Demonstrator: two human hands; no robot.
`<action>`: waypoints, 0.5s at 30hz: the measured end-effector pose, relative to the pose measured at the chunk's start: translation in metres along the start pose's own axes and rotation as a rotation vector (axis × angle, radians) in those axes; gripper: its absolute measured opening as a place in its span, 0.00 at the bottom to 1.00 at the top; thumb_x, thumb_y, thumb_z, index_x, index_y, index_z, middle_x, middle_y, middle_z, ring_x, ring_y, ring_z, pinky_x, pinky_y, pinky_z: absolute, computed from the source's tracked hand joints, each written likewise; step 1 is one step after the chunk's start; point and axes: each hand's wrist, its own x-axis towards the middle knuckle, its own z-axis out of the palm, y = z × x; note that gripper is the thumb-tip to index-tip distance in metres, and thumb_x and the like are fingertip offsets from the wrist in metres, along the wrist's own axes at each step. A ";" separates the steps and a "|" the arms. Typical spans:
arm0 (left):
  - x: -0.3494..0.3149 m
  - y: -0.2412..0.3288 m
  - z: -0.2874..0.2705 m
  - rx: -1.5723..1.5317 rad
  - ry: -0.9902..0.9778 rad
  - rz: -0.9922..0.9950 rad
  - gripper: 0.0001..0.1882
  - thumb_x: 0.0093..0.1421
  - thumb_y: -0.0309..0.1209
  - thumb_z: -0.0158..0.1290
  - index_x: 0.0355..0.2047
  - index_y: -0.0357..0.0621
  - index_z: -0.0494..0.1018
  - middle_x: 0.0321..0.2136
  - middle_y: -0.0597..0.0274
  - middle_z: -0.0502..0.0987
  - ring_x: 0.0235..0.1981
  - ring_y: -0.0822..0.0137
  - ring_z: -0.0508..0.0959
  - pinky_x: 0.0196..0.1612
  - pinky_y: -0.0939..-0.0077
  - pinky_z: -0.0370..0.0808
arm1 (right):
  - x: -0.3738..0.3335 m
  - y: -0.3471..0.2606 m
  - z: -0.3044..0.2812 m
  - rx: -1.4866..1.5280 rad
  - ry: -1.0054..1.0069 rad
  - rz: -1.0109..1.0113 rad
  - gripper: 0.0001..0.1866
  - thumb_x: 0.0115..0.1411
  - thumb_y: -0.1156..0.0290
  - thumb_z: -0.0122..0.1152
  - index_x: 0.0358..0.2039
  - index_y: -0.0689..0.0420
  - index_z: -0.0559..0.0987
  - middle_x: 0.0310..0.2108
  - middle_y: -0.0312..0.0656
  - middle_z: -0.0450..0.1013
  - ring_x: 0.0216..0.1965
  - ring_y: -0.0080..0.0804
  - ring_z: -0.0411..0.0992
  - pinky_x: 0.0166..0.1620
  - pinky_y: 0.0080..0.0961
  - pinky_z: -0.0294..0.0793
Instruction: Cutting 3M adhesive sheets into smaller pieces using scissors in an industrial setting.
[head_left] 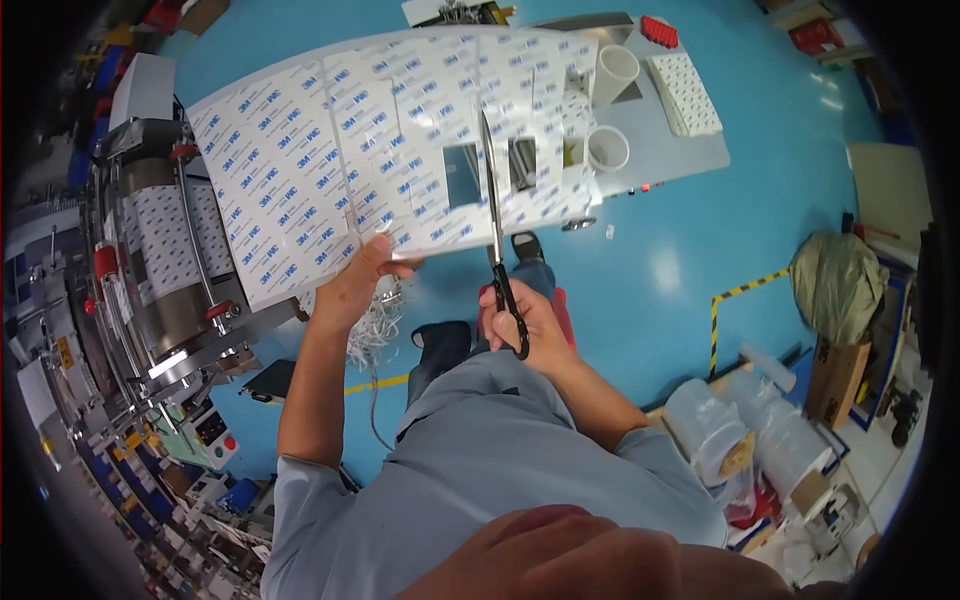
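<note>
A wide white sheet with a repeated blue print [280, 170] lies across the worktop in front of me. My left hand [352, 283] grips its near edge, thumb on top; the fingers underneath are partly hidden. In my right hand [530, 325] is a pair of long scissors [496, 235], held by the black handles. Their blades point away from me over the sheet and look nearly closed. Beside the blades, two dark rectangular patches show within the printed sheets. I cannot tell whether the blades touch the sheet.
Two white cups [608, 150] stand at the worktop's right, near a stack of printed pieces [685, 95] and a red object [660, 32]. A roller machine [160, 240] adjoins the left side. Shredded white strips [375, 330] hang below the near edge. Wrapped rolls [705, 420] lie at lower right.
</note>
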 end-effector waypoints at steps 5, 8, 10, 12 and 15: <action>0.010 -0.003 0.015 0.026 -0.044 -0.102 0.21 0.61 0.31 0.50 0.51 0.31 0.62 0.40 0.47 0.75 0.34 0.59 0.79 0.32 0.75 0.77 | 0.021 -0.025 -0.024 0.003 0.022 0.067 0.10 0.60 0.69 0.52 0.39 0.60 0.69 0.22 0.35 0.68 0.22 0.17 0.65 0.26 0.14 0.66; 0.018 -0.008 0.020 -0.054 0.002 -0.083 0.20 0.62 0.30 0.48 0.51 0.32 0.62 0.39 0.47 0.75 0.35 0.60 0.79 0.32 0.76 0.77 | 0.028 -0.040 -0.031 -0.048 0.033 0.089 0.10 0.60 0.69 0.53 0.38 0.61 0.69 0.23 0.35 0.68 0.22 0.17 0.65 0.26 0.14 0.66; 0.020 -0.006 0.018 -0.073 -0.005 -0.104 0.20 0.62 0.30 0.48 0.51 0.32 0.62 0.40 0.47 0.75 0.35 0.60 0.79 0.32 0.76 0.77 | 0.032 -0.037 -0.031 -0.046 0.034 0.076 0.10 0.60 0.69 0.53 0.38 0.61 0.69 0.23 0.35 0.67 0.22 0.17 0.65 0.26 0.14 0.66; 0.027 -0.006 0.017 -0.109 -0.011 -0.116 0.20 0.62 0.30 0.48 0.51 0.32 0.62 0.40 0.47 0.75 0.35 0.60 0.79 0.32 0.77 0.77 | 0.041 -0.041 -0.033 -0.063 0.033 0.065 0.10 0.60 0.69 0.53 0.38 0.61 0.69 0.23 0.35 0.67 0.21 0.17 0.65 0.26 0.14 0.66; 0.034 -0.007 0.009 -0.101 -0.034 -0.168 0.19 0.62 0.29 0.48 0.51 0.32 0.62 0.40 0.47 0.75 0.35 0.61 0.80 0.32 0.77 0.77 | 0.056 -0.046 -0.032 -0.068 0.071 0.093 0.10 0.60 0.68 0.53 0.37 0.60 0.69 0.21 0.34 0.67 0.21 0.17 0.64 0.25 0.15 0.66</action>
